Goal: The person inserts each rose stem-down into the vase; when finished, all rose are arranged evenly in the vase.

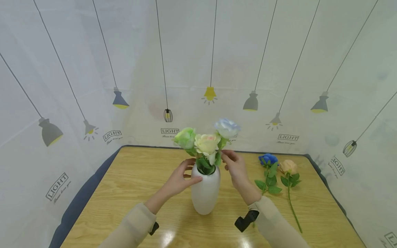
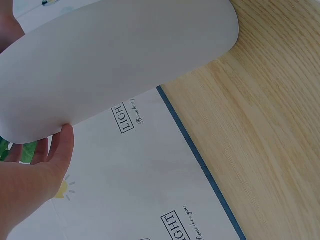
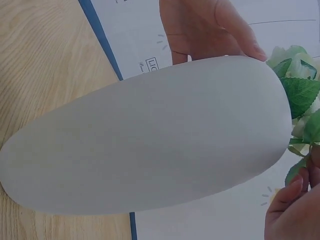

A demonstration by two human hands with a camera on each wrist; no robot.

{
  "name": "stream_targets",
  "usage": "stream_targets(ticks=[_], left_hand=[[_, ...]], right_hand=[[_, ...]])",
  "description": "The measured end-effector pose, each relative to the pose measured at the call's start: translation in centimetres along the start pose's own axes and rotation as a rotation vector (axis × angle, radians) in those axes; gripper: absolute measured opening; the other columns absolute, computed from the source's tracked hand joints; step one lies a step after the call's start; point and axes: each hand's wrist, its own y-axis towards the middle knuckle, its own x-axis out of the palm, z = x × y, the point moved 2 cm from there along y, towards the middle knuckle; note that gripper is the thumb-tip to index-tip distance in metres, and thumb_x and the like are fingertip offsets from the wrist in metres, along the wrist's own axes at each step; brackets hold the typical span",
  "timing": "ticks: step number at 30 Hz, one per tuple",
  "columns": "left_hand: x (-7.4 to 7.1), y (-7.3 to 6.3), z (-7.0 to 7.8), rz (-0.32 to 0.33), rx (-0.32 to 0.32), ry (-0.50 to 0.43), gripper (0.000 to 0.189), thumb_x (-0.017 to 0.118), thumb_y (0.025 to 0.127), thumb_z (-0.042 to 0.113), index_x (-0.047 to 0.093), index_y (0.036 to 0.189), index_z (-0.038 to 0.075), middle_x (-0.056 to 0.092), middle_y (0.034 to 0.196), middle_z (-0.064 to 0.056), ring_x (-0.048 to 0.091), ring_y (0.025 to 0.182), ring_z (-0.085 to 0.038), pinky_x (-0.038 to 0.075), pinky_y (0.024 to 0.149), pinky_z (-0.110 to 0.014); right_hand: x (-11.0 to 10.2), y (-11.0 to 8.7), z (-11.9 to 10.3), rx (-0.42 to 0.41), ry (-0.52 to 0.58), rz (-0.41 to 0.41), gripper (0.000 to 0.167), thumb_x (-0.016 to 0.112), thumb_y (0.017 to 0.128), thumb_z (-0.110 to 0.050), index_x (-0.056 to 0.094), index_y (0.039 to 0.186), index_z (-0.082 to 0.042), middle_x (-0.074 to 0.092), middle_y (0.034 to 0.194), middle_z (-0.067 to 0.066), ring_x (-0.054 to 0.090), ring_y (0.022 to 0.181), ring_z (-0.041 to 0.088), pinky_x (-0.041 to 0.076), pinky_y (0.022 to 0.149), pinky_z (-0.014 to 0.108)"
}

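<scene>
A white vase (image 1: 205, 194) stands upright on the wooden table, holding a green rose (image 1: 185, 138), a cream rose (image 1: 207, 144) and a pale blue rose (image 1: 227, 127). My left hand (image 1: 180, 177) holds the vase near its rim from the left, thumb at the front and fingers round the side. In the left wrist view, that hand's fingertips (image 2: 67, 131) touch the white wall. On the other side, my right hand (image 1: 236, 169) is at the pale blue rose's stem just above the rim. Its fingers pinch the green stem and leaves in the right wrist view, partly cut off by the frame edge.
To the right on the table (image 1: 139, 179) lie a dark blue rose (image 1: 268, 159) and a peach rose (image 1: 288, 166), with leafy stems towards me. A white backdrop (image 1: 186, 51) printed with hanging lamps rises behind the table and along its sides.
</scene>
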Motion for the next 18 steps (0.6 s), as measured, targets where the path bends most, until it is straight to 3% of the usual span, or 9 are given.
stream_targets(ticks=[5, 12, 18], left_hand=[[0.0, -0.1, 0.4, 0.002, -0.006, 0.004, 0.062, 0.067, 0.079, 0.030, 0.036, 0.131, 0.013, 0.040, 0.127, -0.006, 0.042, 0.112, -0.023, 0.043, 0.083, -0.035], [-0.3, -0.7, 3.0, -0.007, -0.002, -0.042, 0.059, 0.066, 0.081, 0.017, 0.036, 0.130, 0.004, 0.039, 0.126, -0.015, 0.040, 0.112, -0.032, 0.041, 0.085, -0.046], [0.0, -0.3, 1.2, 0.004, 0.000, -0.008, 0.061, 0.067, 0.080, 0.026, 0.037, 0.130, 0.010, 0.040, 0.126, -0.009, 0.042, 0.111, -0.025, 0.043, 0.083, -0.038]], right_hand=[[0.0, -0.1, 0.4, -0.010, -0.016, 0.012, 0.022, 0.054, 0.087, -0.010, 0.060, 0.102, 0.005, 0.054, 0.078, 0.002, 0.044, 0.068, 0.013, 0.038, 0.051, 0.020], [0.1, -0.5, 0.6, -0.028, -0.055, 0.000, 0.020, 0.058, 0.085, -0.012, 0.062, 0.098, 0.004, 0.055, 0.076, 0.003, 0.045, 0.068, 0.015, 0.038, 0.051, 0.020], [0.1, -0.6, 0.6, -0.057, -0.082, -0.014, 0.020, 0.060, 0.084, -0.013, 0.062, 0.093, 0.004, 0.056, 0.078, 0.003, 0.045, 0.068, 0.014, 0.037, 0.051, 0.021]])
